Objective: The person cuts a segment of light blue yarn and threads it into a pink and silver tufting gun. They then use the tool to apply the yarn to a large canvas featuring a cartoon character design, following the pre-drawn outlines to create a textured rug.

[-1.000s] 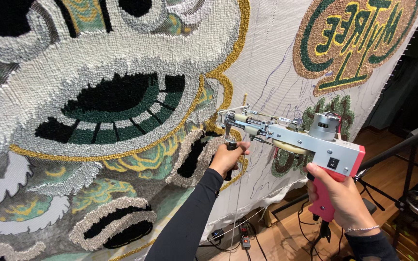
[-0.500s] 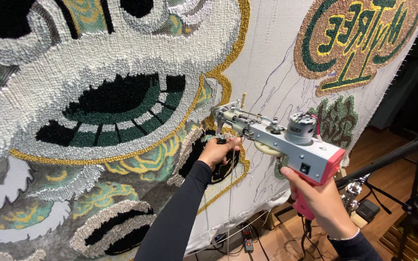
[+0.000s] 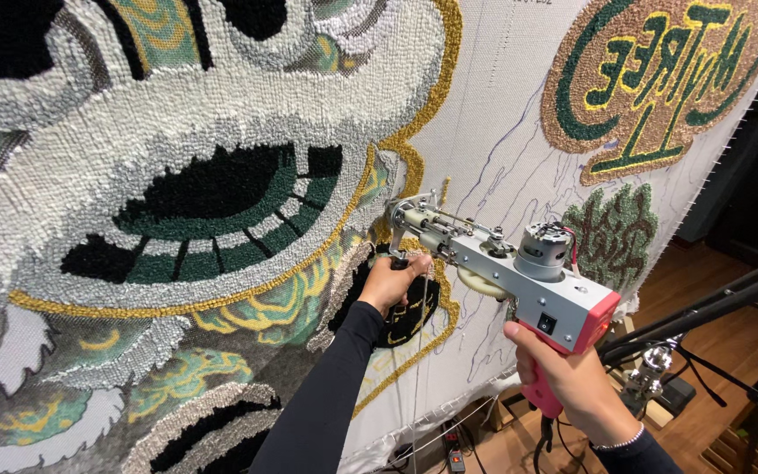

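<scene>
A silver tufting gun with a pink grip points its needle end at a stretched white backing cloth. My right hand is closed around the pink grip at the lower right. My left hand grips the gun's front handle, close against the cloth. The needle tip sits by a gold yarn outline at the edge of a large tufted design in white, grey, black, green and gold. Thin yarn strands hang down from the gun.
A round tufted emblem in brown, green and yellow fills the cloth's upper right, with a small green and brown patch under it. A black metal stand bar crosses at the right. Cables and a power strip lie on the wooden floor.
The gun and both hands have shifted slightly left and down along the cloth, staying near the gold outline. Both grips are unchanged.
</scene>
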